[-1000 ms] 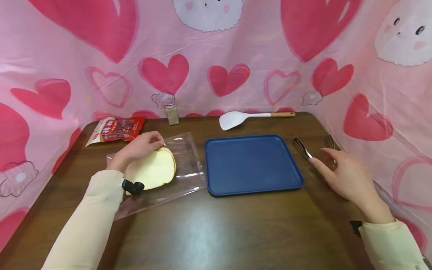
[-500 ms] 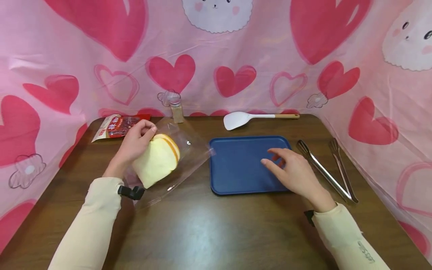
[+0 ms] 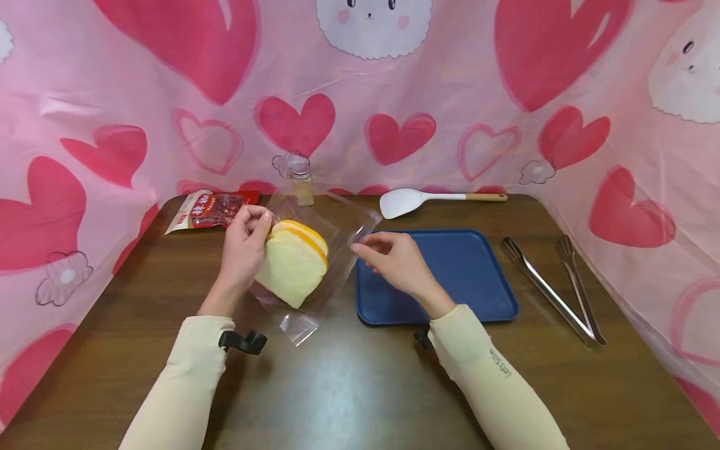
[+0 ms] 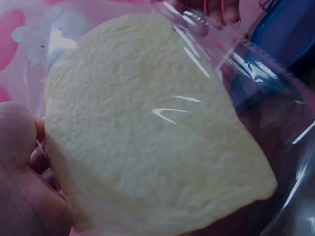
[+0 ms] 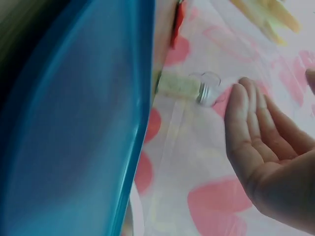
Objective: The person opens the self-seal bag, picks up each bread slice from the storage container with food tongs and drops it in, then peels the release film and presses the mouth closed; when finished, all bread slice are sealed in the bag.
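Two pale bread slices with orange-yellow crusts (image 3: pixel 295 265) are inside a clear plastic bag (image 3: pixel 299 327), held tilted above the table. My left hand (image 3: pixel 242 250) pinches the bag at the slices' upper left edge. Bread fills most of the left wrist view, behind shiny film (image 4: pixel 246 64). Over the near left part of the blue tray (image 3: pixel 439 275), my right hand (image 3: pixel 400 262) has its thumb and fingertips by the bag's right edge. Its fingers look fairly straight in the right wrist view; whether they touch the film I cannot tell.
A red packet of dried chillies (image 3: pixel 214 209) and a spice jar (image 3: pixel 304 187) stand at the back left. The white spatula (image 3: pixel 405 203) lies behind the tray. Metal tongs (image 3: pixel 551 294) lie spread to its right. A pink heart-print curtain (image 3: pixel 394 137) encloses the table.
My left hand has lifted and tilted the bag of bread and shifted it right. My right hand has moved left from beside the tongs, across the tray, to the bag's edge.
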`<control>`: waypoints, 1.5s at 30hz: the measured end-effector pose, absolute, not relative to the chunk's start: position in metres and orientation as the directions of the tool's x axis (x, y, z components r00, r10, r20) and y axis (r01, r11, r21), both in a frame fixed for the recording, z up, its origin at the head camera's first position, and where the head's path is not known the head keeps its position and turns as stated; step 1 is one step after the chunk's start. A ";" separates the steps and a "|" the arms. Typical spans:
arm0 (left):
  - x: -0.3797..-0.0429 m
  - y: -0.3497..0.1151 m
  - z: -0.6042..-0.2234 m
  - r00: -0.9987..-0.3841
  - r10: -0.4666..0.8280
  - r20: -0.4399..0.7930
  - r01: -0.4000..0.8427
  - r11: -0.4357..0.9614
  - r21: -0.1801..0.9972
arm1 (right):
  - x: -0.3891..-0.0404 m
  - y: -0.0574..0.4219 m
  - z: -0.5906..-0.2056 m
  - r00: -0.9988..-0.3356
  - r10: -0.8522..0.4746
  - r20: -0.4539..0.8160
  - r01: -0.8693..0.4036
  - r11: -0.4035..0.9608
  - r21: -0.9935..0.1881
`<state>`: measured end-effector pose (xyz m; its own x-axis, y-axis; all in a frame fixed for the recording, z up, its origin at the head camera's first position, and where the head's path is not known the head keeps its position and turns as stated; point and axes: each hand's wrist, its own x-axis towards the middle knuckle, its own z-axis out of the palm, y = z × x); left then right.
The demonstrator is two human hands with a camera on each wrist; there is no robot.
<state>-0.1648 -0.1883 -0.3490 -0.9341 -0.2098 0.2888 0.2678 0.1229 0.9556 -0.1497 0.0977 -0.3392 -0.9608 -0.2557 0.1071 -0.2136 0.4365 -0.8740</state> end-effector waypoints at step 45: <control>-0.145 -0.220 -0.343 -0.877 -0.232 0.421 0.470 -0.234 0.851 | -0.175 0.063 -0.322 -0.912 -0.102 0.397 -0.403 0.044 -0.914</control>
